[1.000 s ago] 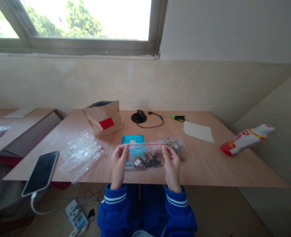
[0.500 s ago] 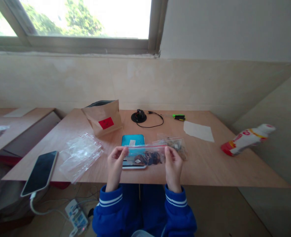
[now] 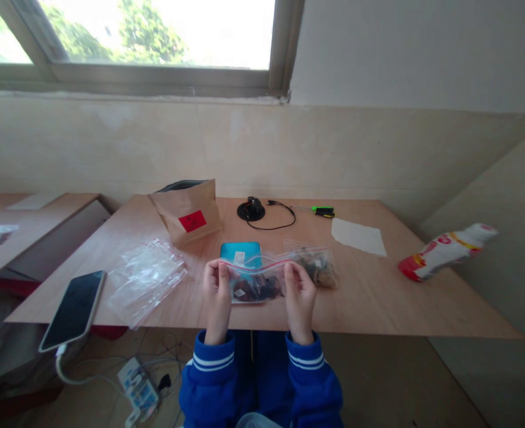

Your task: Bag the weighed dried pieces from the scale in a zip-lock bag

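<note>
Pale plywood worktop (image 3: 391,309) sits below a window, with things spread around the hands. Toward the wall stand a brown paper bag (image 3: 186,208) and a round black base with a thin black cable (image 3: 251,209). Further right lie a small green-and-black tool (image 3: 323,211) and a sheet of white paper (image 3: 358,236). A loose heap of clear plastic bags (image 3: 146,282) lies left of the hands, and a smartphone (image 3: 72,303) sits at the near left corner, its white charging cable (image 3: 61,362) dropping toward a power strip (image 3: 138,392) on the floor. A red-and-white plastic bottle (image 3: 445,252) lies well off to the right, beyond the worktop's edge.

Both hands are closed in a pinch, the left hand (image 3: 217,291) and right hand (image 3: 298,297) gripping opposite ends of a clear zip bag (image 3: 255,285) with a red seal line. It holds dark pieces and sits between the hands, in front of a teal case (image 3: 239,252) and overlapping its lower edge. A second zip bag (image 3: 311,266) lies just beyond the right hand.

A red label (image 3: 192,221) on the paper bag shows dark marks, too small to read, and the small white tags are unreadable too.
</note>
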